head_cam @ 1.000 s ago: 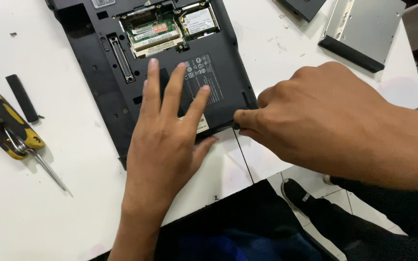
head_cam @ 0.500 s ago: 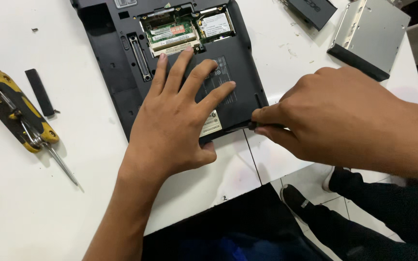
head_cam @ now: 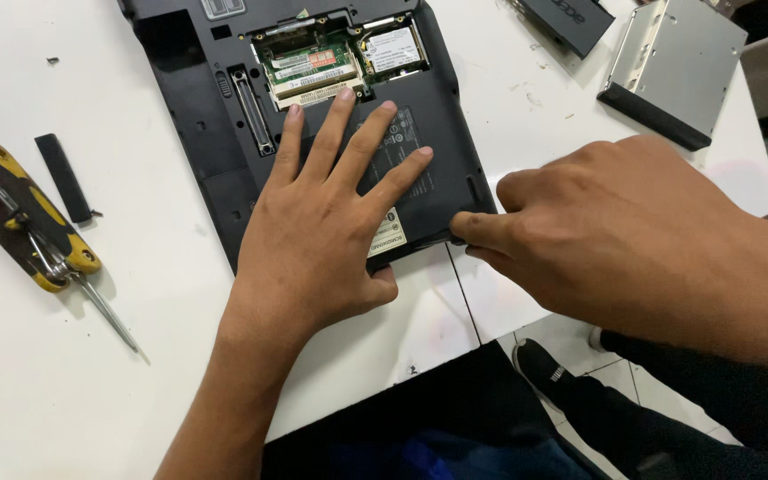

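Note:
A black laptop [head_cam: 197, 107] lies upside down on the white table [head_cam: 28, 382], its open bay showing green memory boards [head_cam: 308, 69]. My left hand [head_cam: 322, 231] rests flat on the laptop's underside with the fingers spread toward the bay. My right hand [head_cam: 615, 231] is at the laptop's near right corner, thumb and forefinger pinched on its edge.
A yellow and black multi-tool with a thin metal shaft [head_cam: 33, 222] lies at the left, beside a small black strip [head_cam: 62, 176]. A silver drive [head_cam: 673, 67] and a black block [head_cam: 571, 20] lie at the back right. Floor tiles and a dark shoe [head_cam: 540, 364] show below the table edge.
The view has shifted, so the laptop sits further right and lower in frame. My left hand stays flat on the underside. My right hand keeps its pinch at the laptop's corner.

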